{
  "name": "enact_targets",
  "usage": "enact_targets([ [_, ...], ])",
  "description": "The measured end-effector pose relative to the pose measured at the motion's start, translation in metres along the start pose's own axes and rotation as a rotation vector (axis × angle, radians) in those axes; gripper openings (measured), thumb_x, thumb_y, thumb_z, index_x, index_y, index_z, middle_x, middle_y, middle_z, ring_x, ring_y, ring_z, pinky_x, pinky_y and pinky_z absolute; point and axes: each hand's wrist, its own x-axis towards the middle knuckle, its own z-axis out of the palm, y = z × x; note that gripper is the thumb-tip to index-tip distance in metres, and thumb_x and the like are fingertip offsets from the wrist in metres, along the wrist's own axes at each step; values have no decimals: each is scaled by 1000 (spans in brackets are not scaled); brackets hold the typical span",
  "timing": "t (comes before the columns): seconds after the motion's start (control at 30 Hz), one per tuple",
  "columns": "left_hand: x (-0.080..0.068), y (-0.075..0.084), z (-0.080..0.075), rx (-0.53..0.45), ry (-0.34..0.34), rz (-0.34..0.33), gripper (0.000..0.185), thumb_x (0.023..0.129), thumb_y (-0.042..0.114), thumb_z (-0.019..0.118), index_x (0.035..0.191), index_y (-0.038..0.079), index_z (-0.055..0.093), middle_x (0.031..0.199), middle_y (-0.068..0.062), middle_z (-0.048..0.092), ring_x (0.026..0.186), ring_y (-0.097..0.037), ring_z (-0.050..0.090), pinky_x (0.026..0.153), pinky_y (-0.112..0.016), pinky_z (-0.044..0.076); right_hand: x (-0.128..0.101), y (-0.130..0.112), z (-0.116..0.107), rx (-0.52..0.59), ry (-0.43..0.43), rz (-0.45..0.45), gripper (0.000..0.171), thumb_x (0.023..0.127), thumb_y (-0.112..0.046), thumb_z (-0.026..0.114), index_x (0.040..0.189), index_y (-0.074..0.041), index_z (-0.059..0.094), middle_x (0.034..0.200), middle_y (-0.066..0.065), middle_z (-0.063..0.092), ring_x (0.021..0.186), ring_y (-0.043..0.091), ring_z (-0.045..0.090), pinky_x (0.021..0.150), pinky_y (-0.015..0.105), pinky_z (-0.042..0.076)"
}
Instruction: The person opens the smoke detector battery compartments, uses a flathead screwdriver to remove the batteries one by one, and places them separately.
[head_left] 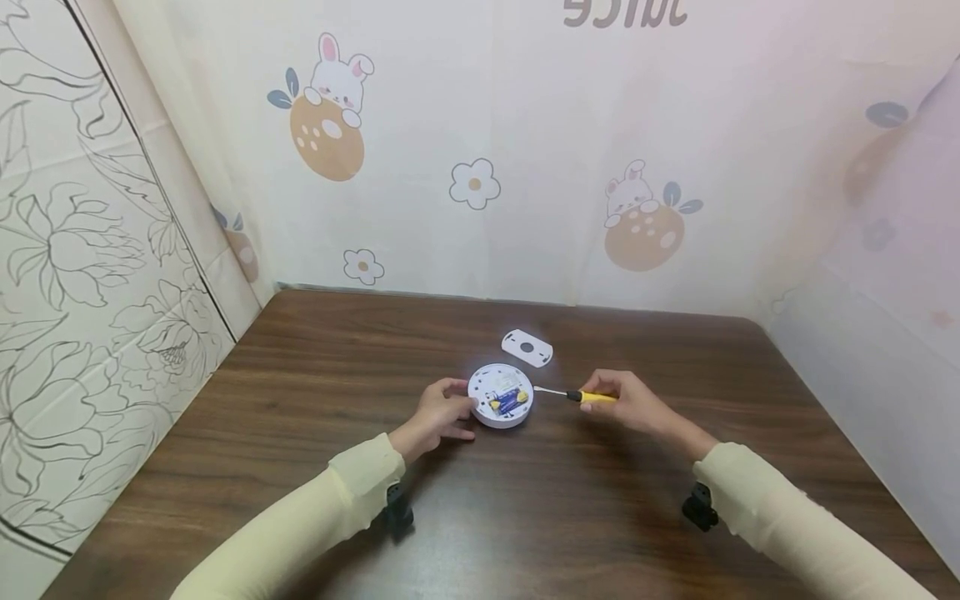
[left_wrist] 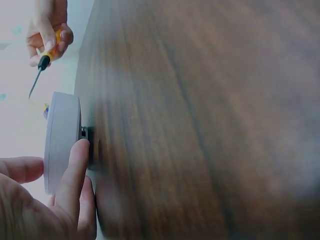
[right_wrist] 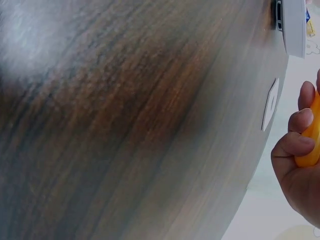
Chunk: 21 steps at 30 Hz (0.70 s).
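Note:
A round white device sits on the table, its upper face showing blue-and-yellow batteries. My left hand pinches its left edge, with the thumb on the upper face and fingers at the side and underside, as the left wrist view shows. My right hand grips a screwdriver by its yellow and black handle. The metal shaft points left toward the device. In the left wrist view the screwdriver has its tip raised and apart from the device. Only the yellow handle shows in the right wrist view.
A flat white plate with rounded ends and a dark round centre lies just behind the device. The brown wooden table ends at a patterned curtain at the back. Black wrist cameras hang below both sleeves.

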Motion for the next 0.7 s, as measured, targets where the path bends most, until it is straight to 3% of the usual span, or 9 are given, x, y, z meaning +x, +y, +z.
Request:
enact_targets([
  [0.3, -32, -9, -5, -26, -99, 0, 51, 87, -3, 60, 134, -7, 40, 109, -25, 55, 97, -39, 56, 63, -44, 60, -2, 6, 0, 22, -13, 16, 7, 87, -7, 70, 91, -8, 65, 86, 6, 65, 77, 27, 55, 68, 32, 47],
  [0.43, -42, -9, -6, -11, -83, -14, 50, 89, 0, 58, 133, -10, 37, 116, -28, 53, 101, -40, 55, 64, -44, 60, -3, 6, -1, 16, -14, 19, 6, 87, -8, 70, 91, -8, 65, 86, 6, 65, 78, 28, 55, 68, 33, 48],
  [0.57, -31, -1, -8, -10, -32, -10, 54, 93, 6, 58, 137, -11, 31, 125, -31, 47, 109, -44, 52, 72, -42, 59, -3, 4, -2, 7, -6, 7, 7, 86, -6, 70, 91, -7, 65, 85, 6, 64, 77, 28, 55, 68, 33, 48],
  [0.7, -10, 7, -9, -19, -34, -24, 55, 95, 9, 56, 139, -10, 30, 128, -32, 47, 114, -43, 52, 78, -43, 58, -3, 2, -3, 3, -6, -11, 8, 86, -5, 70, 92, -5, 66, 86, 6, 64, 77, 28, 55, 67, 32, 47],
])
